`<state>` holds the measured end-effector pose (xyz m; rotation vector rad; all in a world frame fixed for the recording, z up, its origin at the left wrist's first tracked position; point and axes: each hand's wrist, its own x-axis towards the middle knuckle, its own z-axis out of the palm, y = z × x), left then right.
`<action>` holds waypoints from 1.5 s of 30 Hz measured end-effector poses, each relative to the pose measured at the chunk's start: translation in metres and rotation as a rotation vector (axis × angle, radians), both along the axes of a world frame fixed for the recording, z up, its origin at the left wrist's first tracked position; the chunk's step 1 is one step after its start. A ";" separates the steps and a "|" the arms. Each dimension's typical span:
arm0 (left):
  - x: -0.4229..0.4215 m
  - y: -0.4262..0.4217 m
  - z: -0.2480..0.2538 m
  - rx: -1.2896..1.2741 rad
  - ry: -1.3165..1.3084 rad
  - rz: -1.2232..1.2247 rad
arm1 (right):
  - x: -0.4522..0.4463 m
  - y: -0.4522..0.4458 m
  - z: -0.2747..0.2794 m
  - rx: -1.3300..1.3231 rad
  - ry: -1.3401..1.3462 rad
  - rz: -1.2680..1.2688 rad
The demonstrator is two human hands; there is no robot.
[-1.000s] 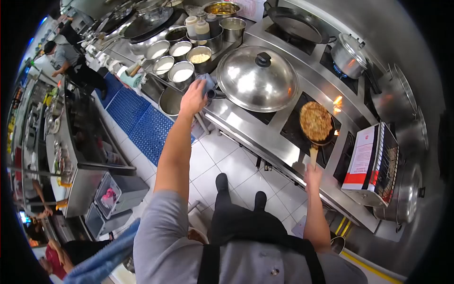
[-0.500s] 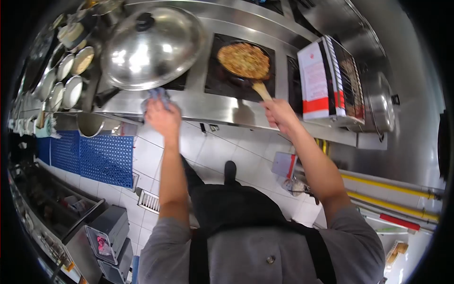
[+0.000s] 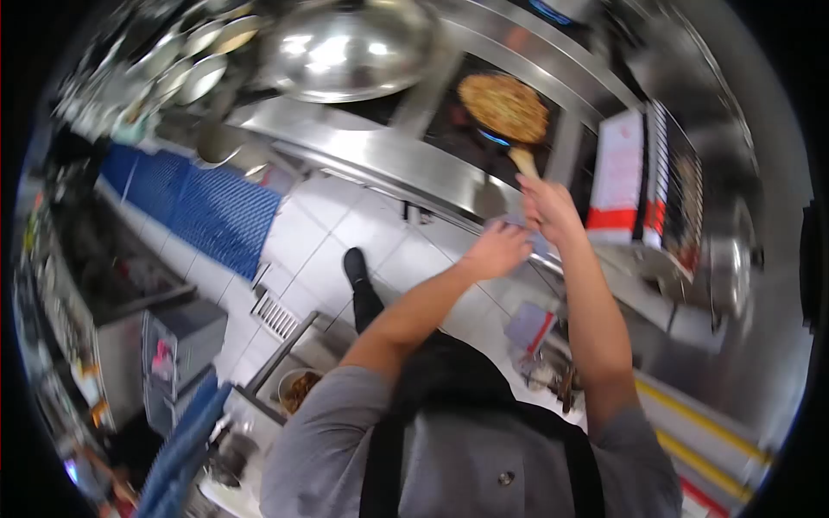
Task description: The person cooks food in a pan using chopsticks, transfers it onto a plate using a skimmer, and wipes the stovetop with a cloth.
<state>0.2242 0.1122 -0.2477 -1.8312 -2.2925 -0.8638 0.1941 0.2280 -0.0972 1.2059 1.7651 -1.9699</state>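
My right hand (image 3: 551,210) grips the pale wooden handle (image 3: 523,162) of a small pan on the stove. A round browned pancake-like food (image 3: 503,107) fills that pan, and a blue flame shows at its lower edge. Close beside the right wrist, my left hand (image 3: 499,249) is closed on a bluish-grey cloth (image 3: 520,224), partly hidden by its fingers. A large domed steel lid (image 3: 350,53) rests on the stove to the left of the pan.
A red-and-white box (image 3: 618,173) stands right of the pan. Bowls of white contents (image 3: 204,79) sit at the upper left. A blue mat (image 3: 207,203) covers part of the tiled floor. Grey bins (image 3: 186,345) stand lower left, and yellow pipes (image 3: 699,423) run at lower right.
My left hand has moved right with the cloth, from the stove edge below the lid to beside my right hand. The right hand stays on the pan handle. The view has shifted.
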 end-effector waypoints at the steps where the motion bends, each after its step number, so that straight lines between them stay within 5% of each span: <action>1: -0.027 -0.046 -0.011 0.014 0.000 0.210 | 0.003 -0.001 -0.012 -0.033 0.022 -0.023; 4: -0.148 -0.207 -0.046 -0.096 0.003 0.813 | 0.009 -0.014 -0.031 -0.065 0.016 -0.102; 5: -0.191 -0.264 -0.018 -0.290 -0.194 1.011 | 0.013 -0.019 -0.038 -0.085 0.010 -0.124; 6: -0.229 -0.307 -0.001 -0.240 -0.367 1.351 | 0.016 -0.023 -0.047 -0.102 0.029 -0.134; 7: -0.266 -0.349 0.005 -0.023 -0.238 1.502 | 0.015 -0.028 -0.054 -0.120 0.053 -0.142; 9: -0.312 -0.381 0.062 0.188 -0.147 1.472 | 0.012 -0.041 -0.060 -0.073 0.032 -0.174; 12: -0.376 -0.386 0.053 0.215 0.138 1.173 | 0.007 -0.051 -0.070 -0.033 0.025 -0.196; 15: -0.380 -0.375 0.021 -0.205 0.110 0.957 | 0.003 -0.057 -0.077 -0.134 0.029 -0.280; 22: -0.423 -0.368 0.022 -0.274 -0.003 1.000 | 0.009 -0.052 -0.092 -0.126 0.046 -0.301; 26: -0.350 -0.372 0.061 -0.093 0.212 1.153 | 0.014 -0.030 -0.102 -0.117 0.080 -0.161; 27: -0.320 -0.375 0.065 0.084 0.040 1.179 | 0.022 0.003 -0.119 -0.406 0.213 0.068; 29: -0.239 -0.398 0.071 0.114 -0.149 1.122 | -0.021 -0.029 -0.116 -0.140 0.080 0.038; 31: -0.154 -0.429 0.038 -0.045 -0.762 1.089 | -0.045 -0.062 -0.114 -0.066 0.046 0.093; 32: -0.102 -0.440 -0.024 -0.062 -0.657 1.120 | -0.055 -0.076 -0.115 -0.049 0.041 0.115; 33: -0.064 -0.466 -0.028 -0.517 -0.907 0.881 | -0.062 -0.089 -0.116 -0.047 0.041 0.138; 35: 0.034 -0.500 -0.005 -0.426 -1.030 0.895 | -0.072 -0.104 -0.117 -0.038 0.046 0.171; 38: 0.123 -0.523 0.051 -0.057 -1.051 1.408 | -0.085 -0.123 -0.120 -0.038 0.051 0.221; 40: 0.132 -0.530 0.144 0.166 -0.825 1.920 | -0.091 -0.134 -0.122 -0.044 0.058 0.253; 42: 0.147 -0.540 0.243 0.432 0.151 2.183 | -0.094 -0.139 -0.123 -0.056 0.063 0.271; 44: 0.180 -0.562 0.281 0.685 0.757 2.479 | -0.099 -0.142 -0.126 -0.064 0.078 0.281; 45: 0.199 -0.573 0.302 0.588 1.069 2.506 | -0.101 -0.140 -0.126 -0.064 0.088 0.293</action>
